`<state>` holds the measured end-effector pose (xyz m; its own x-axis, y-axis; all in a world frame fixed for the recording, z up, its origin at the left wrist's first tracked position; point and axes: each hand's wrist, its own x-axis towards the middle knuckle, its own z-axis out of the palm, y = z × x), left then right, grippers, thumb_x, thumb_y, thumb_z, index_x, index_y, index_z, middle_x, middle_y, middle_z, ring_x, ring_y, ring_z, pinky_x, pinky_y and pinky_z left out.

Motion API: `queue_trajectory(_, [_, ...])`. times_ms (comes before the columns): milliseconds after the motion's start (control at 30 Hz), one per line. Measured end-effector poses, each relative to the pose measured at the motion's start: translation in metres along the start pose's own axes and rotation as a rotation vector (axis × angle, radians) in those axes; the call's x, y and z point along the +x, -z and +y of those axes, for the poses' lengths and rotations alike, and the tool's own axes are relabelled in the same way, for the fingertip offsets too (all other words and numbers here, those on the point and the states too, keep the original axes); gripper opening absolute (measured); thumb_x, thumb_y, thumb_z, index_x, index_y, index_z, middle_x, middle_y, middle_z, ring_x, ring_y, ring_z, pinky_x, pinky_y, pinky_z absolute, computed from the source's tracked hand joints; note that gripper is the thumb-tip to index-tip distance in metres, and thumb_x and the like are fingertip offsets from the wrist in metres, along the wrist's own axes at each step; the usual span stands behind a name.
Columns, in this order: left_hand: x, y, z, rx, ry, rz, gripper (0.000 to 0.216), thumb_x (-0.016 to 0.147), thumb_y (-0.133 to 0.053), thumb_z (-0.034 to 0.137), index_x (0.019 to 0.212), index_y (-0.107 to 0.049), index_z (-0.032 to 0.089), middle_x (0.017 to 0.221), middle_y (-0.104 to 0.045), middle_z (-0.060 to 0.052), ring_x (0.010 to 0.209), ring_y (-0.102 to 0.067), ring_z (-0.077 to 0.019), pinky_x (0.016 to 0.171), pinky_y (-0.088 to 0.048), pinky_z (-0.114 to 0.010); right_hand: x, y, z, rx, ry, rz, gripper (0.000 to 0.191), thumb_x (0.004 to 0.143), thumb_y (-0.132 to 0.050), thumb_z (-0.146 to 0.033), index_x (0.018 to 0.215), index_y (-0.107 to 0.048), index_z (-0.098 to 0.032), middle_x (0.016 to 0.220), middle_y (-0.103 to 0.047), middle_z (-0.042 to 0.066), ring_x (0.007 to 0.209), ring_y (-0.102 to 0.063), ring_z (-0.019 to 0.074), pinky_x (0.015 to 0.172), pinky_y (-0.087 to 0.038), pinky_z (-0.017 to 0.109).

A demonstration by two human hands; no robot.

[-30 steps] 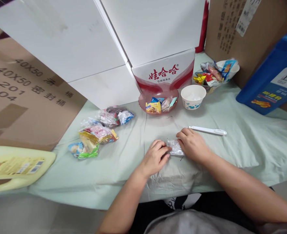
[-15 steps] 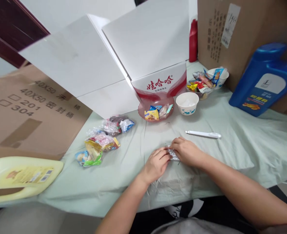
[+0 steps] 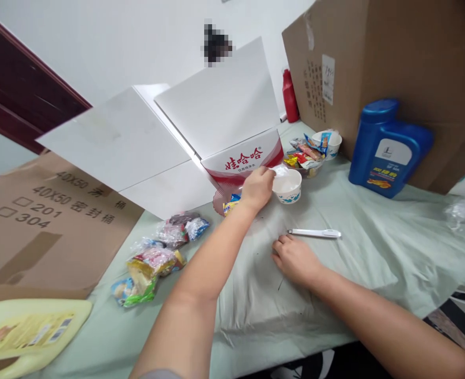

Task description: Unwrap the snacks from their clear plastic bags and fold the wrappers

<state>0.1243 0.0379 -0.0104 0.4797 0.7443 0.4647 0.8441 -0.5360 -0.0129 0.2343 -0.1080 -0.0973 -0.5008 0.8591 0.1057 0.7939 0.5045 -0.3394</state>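
Note:
My left hand [image 3: 258,188] reaches forward to the left rim of a white paper bowl [image 3: 288,190] with blue leaf prints. Its fingers are pinched on crumpled clear plastic wrap [image 3: 280,171], which lies over the bowl's rim. My right hand [image 3: 297,260] rests on the green cloth, fingers loosely bent and slightly apart, with nothing seen in them. Just beyond its fingertips lies a white utility knife [image 3: 315,233]. Behind my left forearm, a pink see-through dish [image 3: 218,202] with small snack packets [image 3: 230,205] is partly hidden.
Several wrapped snacks [image 3: 149,260] lie to the left. Another bowl [image 3: 333,145] and a heap of snack packets [image 3: 305,152] stand at the back right. A white carton [image 3: 232,110], a blue bottle [image 3: 388,150], a yellow jug [image 3: 35,331] and brown boxes [image 3: 335,52] surround the cloth.
My left hand has left my right hand and moved forward to the paper bowl with clear plastic. My right hand stays on the cloth, its fingers no longer on the plastic. The view has shifted.

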Motion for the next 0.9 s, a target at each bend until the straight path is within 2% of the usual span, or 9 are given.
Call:
queue_trajectory(67, [0.015, -0.019, 0.007, 0.015, -0.008, -0.164, 0.017, 0.086, -0.056, 0.012, 0.097, -0.068, 0.013, 0.099, -0.068, -0.011, 0.097, -0.063, -0.0246, 0.087, -0.049, -0.036, 0.000, 0.001, 0.002, 0.005, 0.010, -0.004, 0.021, 0.092, -0.055, -0.027, 0.097, -0.069, -0.013, 0.098, -0.068, 0.013, 0.096, -0.062, 0.0272, 0.083, -0.046, 0.034])
queue_trajectory(133, [0.015, -0.030, 0.011, 0.011, -0.010, -0.210, 0.020, 0.083, -0.056, 0.010, 0.098, -0.069, 0.014, 0.099, -0.068, -0.011, 0.096, -0.063, -0.0253, 0.087, -0.050, -0.037, -0.001, 0.004, 0.004, 0.018, 0.006, -0.010, 0.019, 0.092, -0.055, -0.027, 0.096, -0.068, -0.014, 0.096, -0.068, 0.012, 0.096, -0.062, 0.0260, 0.082, -0.045, 0.033])
queue_trajectory(267, [-0.023, -0.028, 0.013, -0.038, -0.010, -0.052, 0.030, 0.085, -0.046, 0.007, 0.107, -0.065, 0.014, 0.113, -0.064, -0.012, 0.109, -0.057, -0.0253, 0.094, -0.046, -0.039, -0.005, 0.015, 0.008, 0.031, 0.003, 0.008, 0.019, 0.092, -0.056, -0.028, 0.098, -0.067, -0.014, 0.097, -0.068, 0.011, 0.094, -0.063, 0.0249, 0.081, -0.044, 0.032])
queue_trajectory(367, [-0.073, -0.022, 0.009, -0.127, -0.070, 0.138, 0.026, 0.088, -0.044, 0.013, 0.106, -0.062, 0.015, 0.111, -0.063, -0.012, 0.110, -0.055, -0.0243, 0.098, -0.045, -0.041, -0.011, 0.024, 0.013, 0.003, -0.020, 0.050, 0.020, 0.093, -0.055, -0.029, 0.102, -0.067, -0.015, 0.099, -0.069, 0.011, 0.095, -0.062, 0.0255, 0.081, -0.043, 0.033])
queue_trajectory(433, [-0.111, -0.021, -0.001, -0.126, -0.039, 0.163, 0.025, 0.089, -0.045, 0.019, 0.110, -0.059, 0.015, 0.112, -0.062, -0.012, 0.111, -0.055, -0.0245, 0.101, -0.044, -0.043, -0.013, 0.029, 0.020, -0.039, -0.053, 0.087, 0.022, 0.094, -0.055, -0.030, 0.104, -0.067, -0.015, 0.100, -0.069, 0.012, 0.096, -0.062, 0.0269, 0.081, -0.043, 0.035])
queue_trajectory(600, [-0.186, -0.014, -0.060, 0.069, 0.342, 0.093, 0.036, 0.083, -0.052, 0.019, 0.118, -0.055, 0.012, 0.123, -0.057, -0.019, 0.123, -0.050, -0.0324, 0.105, -0.040, -0.051, -0.014, 0.035, 0.043, -0.162, -0.191, 0.087, 0.026, 0.093, -0.055, -0.034, 0.107, -0.066, -0.015, 0.104, -0.069, 0.014, 0.099, -0.061, 0.0305, 0.079, -0.043, 0.039])
queue_trajectory(700, [-0.201, -0.004, -0.104, 0.248, 0.641, -0.014, 0.053, 0.081, -0.055, 0.016, 0.133, -0.047, 0.010, 0.150, -0.032, -0.024, 0.141, -0.027, -0.0403, 0.110, -0.031, -0.058, -0.012, 0.035, 0.053, -0.203, -0.304, 0.012, 0.026, 0.092, -0.054, -0.031, 0.109, -0.064, -0.015, 0.109, -0.067, 0.016, 0.099, -0.060, 0.0323, 0.075, -0.043, 0.039])
queue_trajectory(767, [-0.201, 0.001, -0.126, 0.313, 0.784, -0.110, 0.060, 0.082, -0.055, 0.018, 0.141, -0.040, 0.010, 0.157, -0.019, -0.023, 0.144, -0.020, -0.0421, 0.110, -0.030, -0.058, -0.010, 0.033, 0.057, -0.210, -0.340, -0.058, 0.023, 0.092, -0.052, -0.025, 0.109, -0.064, -0.015, 0.111, -0.065, 0.016, 0.100, -0.059, 0.0326, 0.071, -0.042, 0.037])
queue_trajectory(900, [-0.192, 0.002, -0.144, 0.284, 0.817, -0.157, 0.059, 0.083, -0.052, 0.014, 0.140, -0.041, 0.006, 0.144, -0.040, -0.028, 0.134, -0.040, -0.0401, 0.106, -0.037, -0.054, -0.006, 0.033, 0.061, -0.211, -0.299, -0.130, 0.030, 0.088, -0.041, -0.006, 0.105, -0.064, -0.015, 0.105, -0.064, 0.015, 0.099, -0.057, 0.0307, 0.067, -0.039, 0.033])
